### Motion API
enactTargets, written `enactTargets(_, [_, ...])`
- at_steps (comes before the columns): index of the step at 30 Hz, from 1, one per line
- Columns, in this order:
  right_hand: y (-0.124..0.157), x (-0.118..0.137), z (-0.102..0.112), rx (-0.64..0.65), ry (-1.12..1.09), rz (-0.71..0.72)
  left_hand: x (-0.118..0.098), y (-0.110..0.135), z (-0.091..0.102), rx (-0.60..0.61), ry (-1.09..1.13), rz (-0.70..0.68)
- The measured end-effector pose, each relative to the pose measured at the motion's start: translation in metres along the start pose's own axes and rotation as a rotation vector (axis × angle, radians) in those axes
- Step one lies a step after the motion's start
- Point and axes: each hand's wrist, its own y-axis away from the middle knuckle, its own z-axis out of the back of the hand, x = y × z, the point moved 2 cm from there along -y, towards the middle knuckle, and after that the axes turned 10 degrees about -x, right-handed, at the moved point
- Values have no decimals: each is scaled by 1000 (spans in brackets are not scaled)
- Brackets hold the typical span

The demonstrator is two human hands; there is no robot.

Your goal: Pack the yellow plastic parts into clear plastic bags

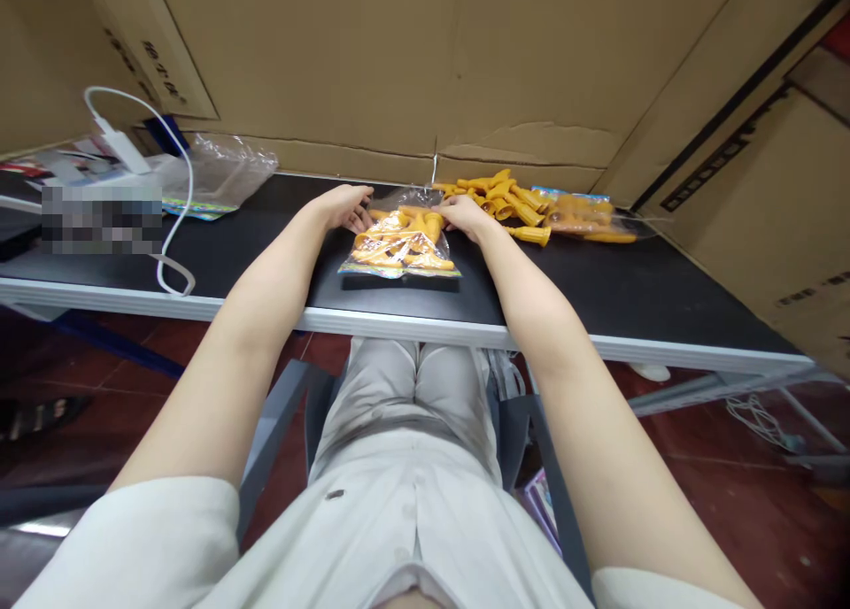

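While left hand point(346, 207), right hand point(465, 216) fingers pinch top, clear bag point(397, 272) holds yellow cones point(400, 240).

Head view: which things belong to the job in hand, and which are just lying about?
In the job: bag of yellow pieces, with left hand and right hand at its mouth; loose pieces; filled bags; probably the empty bags.
Lying about: charger with its cable; cardboard boxes.

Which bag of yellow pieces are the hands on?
The middle bag: left hand and right hand touch its far end. The bags at right lie untouched.
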Motion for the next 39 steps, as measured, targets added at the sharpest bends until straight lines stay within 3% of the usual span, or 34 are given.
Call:
enactTargets(3, [-1,-1,2,31,-103,-34,-1,4,-2,28,-40,20])
enactTargets(8, [2,0,7,83,-263,-132,4,-8,-6,-187,-89,-163])
enactTargets(14, [1,0,6,48,-298,-165,8,-13,-13,-228,-69,-252])
enactTargets(20, [4,3,5,-78,-287,-180,7,-17,-19,-234,178,-197])
enactTargets(23, [4,3,4,-123,-346,-203,8,-19,-19,-173,320,-161])
enactTargets(29, [-1,-2,1,-69,-444,-232,11,-18,-15,-147,424,-89])
enactTargets(39, [-8,-8,7,-88,-439,-244,6,-12,-12,-139,493,8])
